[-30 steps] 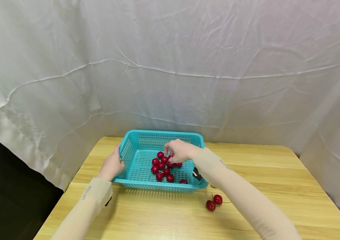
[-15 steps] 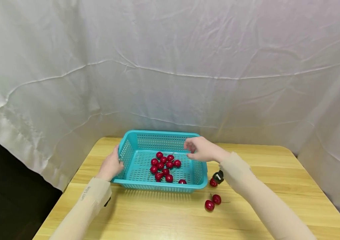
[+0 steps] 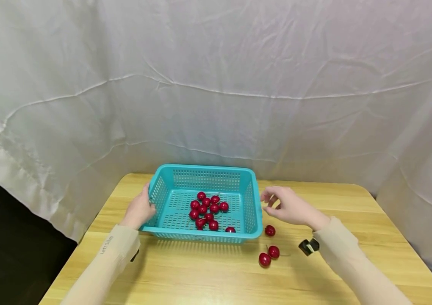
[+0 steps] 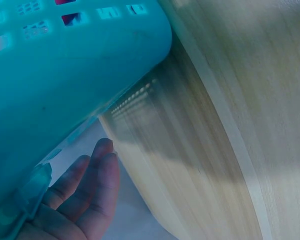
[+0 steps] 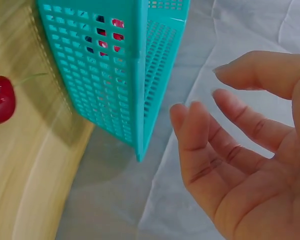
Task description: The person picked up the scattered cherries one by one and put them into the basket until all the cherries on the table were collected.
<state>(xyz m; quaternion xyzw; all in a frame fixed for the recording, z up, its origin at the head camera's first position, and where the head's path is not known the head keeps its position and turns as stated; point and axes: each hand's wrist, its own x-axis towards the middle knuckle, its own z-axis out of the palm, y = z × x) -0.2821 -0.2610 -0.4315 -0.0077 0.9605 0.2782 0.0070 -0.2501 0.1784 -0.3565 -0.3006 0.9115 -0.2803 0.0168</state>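
Note:
A turquoise plastic basket (image 3: 204, 236) with perforated walls stands on the table, several red cherries (image 3: 202, 209) lying on its floor. My left hand (image 3: 139, 210) grips the basket's left rim, thumb over the inner side. In the left wrist view, that hand's fingers (image 4: 101, 187) extend along the outside of the basket. Just beyond the right wall hovers my right hand (image 3: 290, 205), fingers loosely bent and holding nothing. Below it on the table is one cherry (image 3: 270, 230). Nearer the front, a cherry (image 3: 273, 252) and another cherry (image 3: 264, 259) lie together, a stem showing.
The wooden table (image 3: 200, 279) runs under everything, its left edge near my left forearm. A pale cloth curtain (image 3: 216, 106) hangs behind and around the table. Dark material (image 3: 6, 245) fills the lower left beyond the table.
My right hand has withdrawn from above the cherries inside the basket and moved right, past its right wall. The cherry under the right wrist has come into view. My left hand keeps its hold.

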